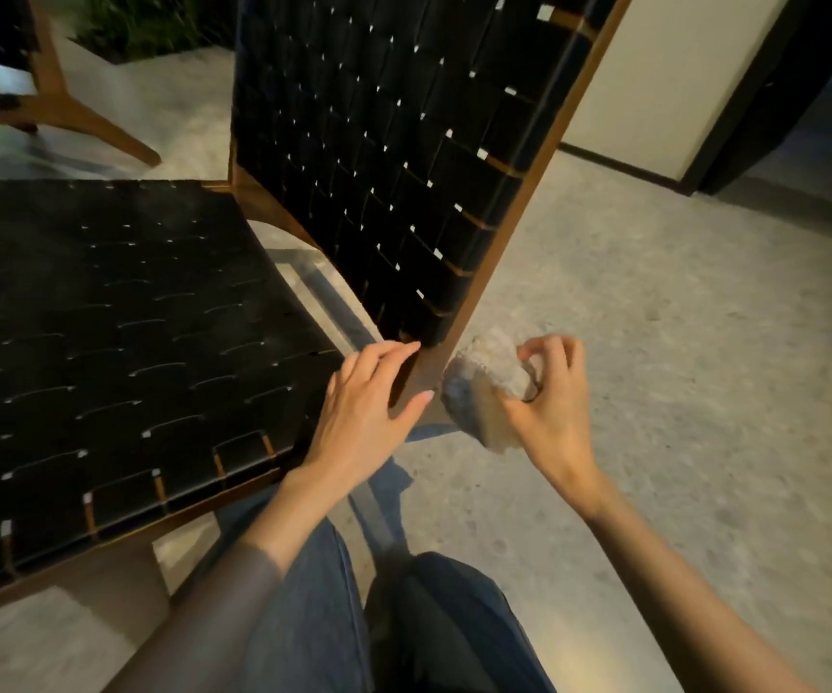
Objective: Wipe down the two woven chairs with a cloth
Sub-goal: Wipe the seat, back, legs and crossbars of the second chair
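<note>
near woven chair (379, 157): black straps in a basket weave, with pale gaps showing at the crossings. warm brown wooden frame. the seat (119, 332) fills the left of the view and looks dull and dusty. the backrest rises from centre toward top right, tilted back. strap ends loop round the side rail (519, 227).

second woven chair (54, 102): top left, well apart from the first. only its splayed wooden legs and a strip of black weave show.

cloth (479, 387): pale grey-white with a nubbly texture, bunched into a lump and blurred. it sits at the lower end of the side rail, on the rail's outer face. whether it touches the wood or lies just beside it, cannot tell through the blur.

right hand (549, 407): fingers curled, holding the cloth. thumb and forefinger pinch the wad's upper edge, and the rest of the cloth bulges out toward the rail, ahead of the knuckles.

left hand (364, 407): fingers long and nearly straight, lightly spread. the fingertips touch the lowest straps of the backrest. the thumb reaches across the foot of the rail toward the cloth and stops just short of it. it holds nothing.

floor (679, 342): pale speckled concrete. blue jeans (314, 617) at bottom centre. green plants (154, 22) at the top edge.
</note>
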A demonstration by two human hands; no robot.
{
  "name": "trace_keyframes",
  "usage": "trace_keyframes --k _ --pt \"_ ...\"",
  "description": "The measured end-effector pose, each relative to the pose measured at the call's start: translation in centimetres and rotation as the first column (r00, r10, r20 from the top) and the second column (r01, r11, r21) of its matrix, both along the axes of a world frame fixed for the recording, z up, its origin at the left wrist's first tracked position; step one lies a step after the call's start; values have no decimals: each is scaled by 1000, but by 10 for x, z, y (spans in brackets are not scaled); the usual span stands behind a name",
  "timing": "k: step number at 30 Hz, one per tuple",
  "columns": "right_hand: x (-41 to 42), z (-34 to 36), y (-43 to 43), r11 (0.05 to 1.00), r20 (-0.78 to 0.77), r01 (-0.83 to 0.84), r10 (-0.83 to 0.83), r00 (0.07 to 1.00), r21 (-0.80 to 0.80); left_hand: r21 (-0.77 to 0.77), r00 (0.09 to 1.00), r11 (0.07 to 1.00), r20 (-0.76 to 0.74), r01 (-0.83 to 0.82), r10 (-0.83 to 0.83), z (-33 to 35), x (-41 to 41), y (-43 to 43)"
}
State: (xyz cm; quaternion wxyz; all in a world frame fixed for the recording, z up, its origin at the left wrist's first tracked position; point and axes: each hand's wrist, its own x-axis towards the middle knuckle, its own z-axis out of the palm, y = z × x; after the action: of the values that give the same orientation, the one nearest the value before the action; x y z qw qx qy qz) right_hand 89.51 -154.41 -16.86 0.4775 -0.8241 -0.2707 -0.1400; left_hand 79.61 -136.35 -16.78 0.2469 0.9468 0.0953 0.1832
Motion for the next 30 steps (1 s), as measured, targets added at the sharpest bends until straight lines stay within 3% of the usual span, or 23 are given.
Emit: trace_keyframes --k 3,6,10,14,17,20,24,30 --pt "25 43 7 977 43 67 -77 996 203 -97 997 994 63 41 -35 19 19 -6" --pt "56 94 26 939 120 18 -64 991 345 -90 991 991 95 101 -92 47 40 -5" --pt "80 131 65 936 234 -74 -9 972 344 -118 984 987 153 107 -89 84 68 1" --pt "73 98 79 911 198 -121 44 979 395 -145 985 986 163 85 -61 101 82 5" --pt "58 58 78 916 77 -167 149 986 365 -177 983 979 173 96 -65 108 88 4" --pt "56 56 81 908 33 -145 143 989 394 -201 980 976 195 82 -43 116 95 3" --pt "90 114 84 845 97 -76 28 995 529 -160 971 979 221 123 -86 134 108 2" --pt "130 214 80 723 195 -97 -53 979 684 -118 949 980 292 162 -121 159 132 -3"
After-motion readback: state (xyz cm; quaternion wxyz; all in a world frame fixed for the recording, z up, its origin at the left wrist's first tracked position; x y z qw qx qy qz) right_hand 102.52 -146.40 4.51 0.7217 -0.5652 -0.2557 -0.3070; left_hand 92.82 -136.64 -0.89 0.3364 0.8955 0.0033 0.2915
